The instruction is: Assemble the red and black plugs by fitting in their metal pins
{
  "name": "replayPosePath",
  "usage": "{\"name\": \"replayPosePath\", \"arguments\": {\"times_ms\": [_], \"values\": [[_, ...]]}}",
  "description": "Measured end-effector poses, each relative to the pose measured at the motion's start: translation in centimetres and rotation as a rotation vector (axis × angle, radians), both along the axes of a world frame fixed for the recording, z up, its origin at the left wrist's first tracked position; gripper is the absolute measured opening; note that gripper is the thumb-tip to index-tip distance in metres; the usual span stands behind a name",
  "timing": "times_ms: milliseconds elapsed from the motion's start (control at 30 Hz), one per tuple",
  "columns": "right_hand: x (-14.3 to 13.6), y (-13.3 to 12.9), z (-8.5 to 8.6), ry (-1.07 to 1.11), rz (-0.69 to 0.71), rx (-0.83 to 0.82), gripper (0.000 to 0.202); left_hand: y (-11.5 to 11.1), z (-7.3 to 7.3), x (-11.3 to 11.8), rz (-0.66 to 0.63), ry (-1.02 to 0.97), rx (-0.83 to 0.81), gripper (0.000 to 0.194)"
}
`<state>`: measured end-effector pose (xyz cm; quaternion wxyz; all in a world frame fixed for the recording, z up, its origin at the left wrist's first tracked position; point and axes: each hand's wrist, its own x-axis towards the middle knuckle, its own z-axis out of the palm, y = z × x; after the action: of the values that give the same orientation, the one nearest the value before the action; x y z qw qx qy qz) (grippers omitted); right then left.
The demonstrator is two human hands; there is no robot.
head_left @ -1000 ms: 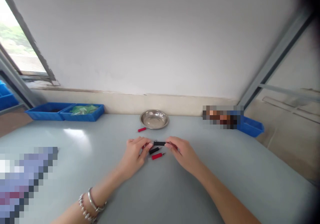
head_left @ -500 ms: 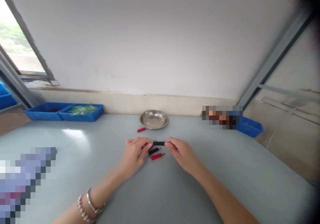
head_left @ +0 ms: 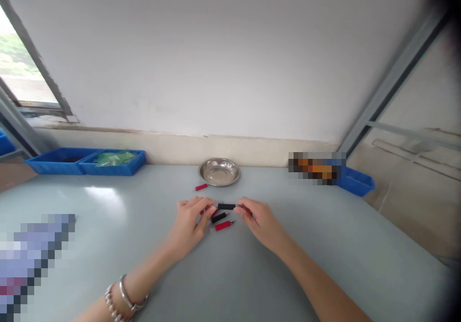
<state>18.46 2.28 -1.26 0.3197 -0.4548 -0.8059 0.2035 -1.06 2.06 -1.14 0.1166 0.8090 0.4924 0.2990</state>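
Between my two hands lies a black-gripped pen [head_left: 226,207], held level just above the table. My left hand [head_left: 194,219] is closed, thumb and fingers pinching the pen's clear left end. At its right end the fingertips of my right hand [head_left: 254,216] are pinched round the tip, which they largely hide. Just below are a second black pen piece [head_left: 220,217] and a red pen piece [head_left: 224,225], both with silver tips pointing right. Something red shows partly behind my left fingertips. Farther off, another red pen piece [head_left: 201,187] lies near the metal dish.
A round steel dish [head_left: 219,184] stands at the back by the wall. Two blue bins [head_left: 111,169] sit at the back left, one with green plastic bags [head_left: 114,158]. Another blue bin [head_left: 356,182] is at the back right, beside a blurred patch. A blurred item lies at left.
The view has shifted slightly, so everything sits a little farther left. My hands keep their hold on the pen; my right fingertips show a little more of its right end.
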Motion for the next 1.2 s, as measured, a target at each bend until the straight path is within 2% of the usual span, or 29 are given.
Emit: {"name": "replayPosePath", "arguments": {"times_ms": [367,767,967,1100,1200], "values": [[-0.01,0.13,-0.25,0.053,0.052,0.063,0.033,-0.26,0.32,0.14,-0.002,0.019,0.056,0.026],[-0.20,-0.04,0.00,0.148,0.041,-0.177,0.039,-0.13,0.13,0.04,-0.008,0.018,0.081,0.026],[-0.34,-0.25,0.30,0.216,0.070,-0.220,0.042,-0.19,0.09,-0.05,-0.008,0.027,0.102,0.025],[-0.24,0.03,0.00,0.251,-0.003,-0.200,0.036,0.10,-0.06,-0.18,0.040,0.078,0.087,0.024],[0.22,0.50,-0.15,0.281,-0.143,-0.128,0.032,0.72,-0.06,-0.75,0.173,0.121,0.068,0.024]]}}
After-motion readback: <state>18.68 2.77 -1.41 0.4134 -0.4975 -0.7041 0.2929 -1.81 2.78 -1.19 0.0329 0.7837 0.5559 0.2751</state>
